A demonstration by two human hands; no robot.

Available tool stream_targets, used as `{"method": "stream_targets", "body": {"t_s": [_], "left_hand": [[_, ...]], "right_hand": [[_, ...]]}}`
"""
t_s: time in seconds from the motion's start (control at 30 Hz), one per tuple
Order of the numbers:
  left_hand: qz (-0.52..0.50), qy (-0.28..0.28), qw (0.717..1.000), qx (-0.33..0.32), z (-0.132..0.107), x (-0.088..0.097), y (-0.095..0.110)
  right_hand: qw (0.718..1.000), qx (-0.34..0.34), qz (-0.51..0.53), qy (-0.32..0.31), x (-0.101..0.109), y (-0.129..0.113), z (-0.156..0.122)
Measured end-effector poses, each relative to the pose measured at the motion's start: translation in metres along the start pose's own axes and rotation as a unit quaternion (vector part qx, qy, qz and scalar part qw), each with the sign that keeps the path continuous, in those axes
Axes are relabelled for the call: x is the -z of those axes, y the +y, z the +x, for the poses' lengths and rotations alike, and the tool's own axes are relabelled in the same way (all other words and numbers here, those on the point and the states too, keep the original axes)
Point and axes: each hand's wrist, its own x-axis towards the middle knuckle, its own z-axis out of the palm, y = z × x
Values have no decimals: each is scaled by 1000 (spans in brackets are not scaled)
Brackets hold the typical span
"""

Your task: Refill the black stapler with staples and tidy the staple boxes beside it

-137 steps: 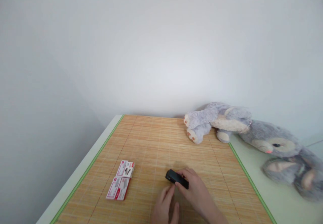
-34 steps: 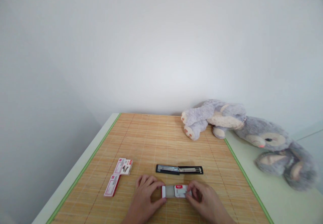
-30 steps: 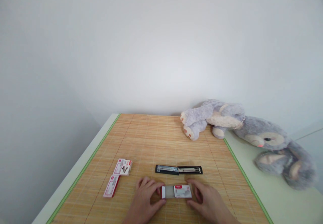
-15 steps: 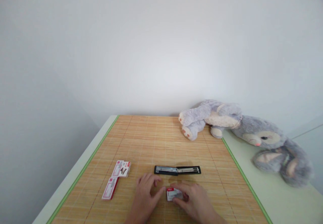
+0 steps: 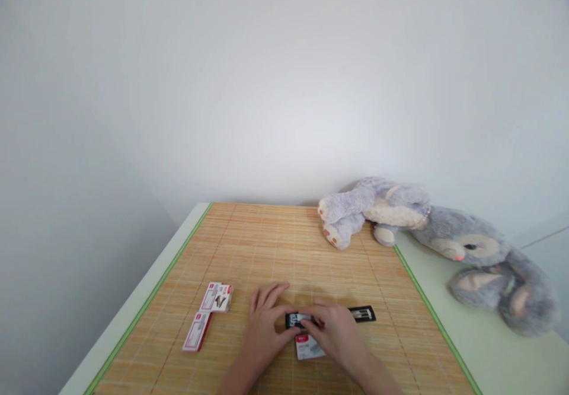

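An opened-out black stapler [image 5: 365, 314] with a metal channel lies flat across the mat in front of me. My left hand [image 5: 269, 322] holds its left end between thumb and forefinger, the other fingers spread upward. My right hand [image 5: 331, 327] is closed in a pinch over the stapler's middle, thumb and forefinger at the metal channel. Whatever small thing sits in that pinch is hidden by the fingers. Just below the stapler lies a small red and white box [image 5: 307, 347], partly covered by my right hand.
Several red and white boxes sit on the left of the bamboo mat [image 5: 267, 247]: a long one [image 5: 195, 331], and behind it a box with a black stapler picture [image 5: 222, 298]. A grey plush rabbit [image 5: 400, 211] lies along the back right, over the pale table edge.
My left hand has moved up onto the stapler's left end. The right hand has left the small box and come over the stapler. The stapler has shifted right and nearer.
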Motion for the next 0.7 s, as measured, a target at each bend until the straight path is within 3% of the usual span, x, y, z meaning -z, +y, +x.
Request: {"method": "stream_targets", "body": {"t_s": [0.3, 0.5, 0.7], "left_hand": [[-6, -4, 1000, 18, 0, -1, 5], [-9, -4, 1000, 22, 0, -1, 5], [-7, -2, 1000, 24, -2, 0, 6]], "right_hand": [[999, -3, -31, -16, -3, -3, 3], [999, -23, -44, 1, 9, 2, -6], [997, -34, -53, -39, 8, 2, -15]]}}
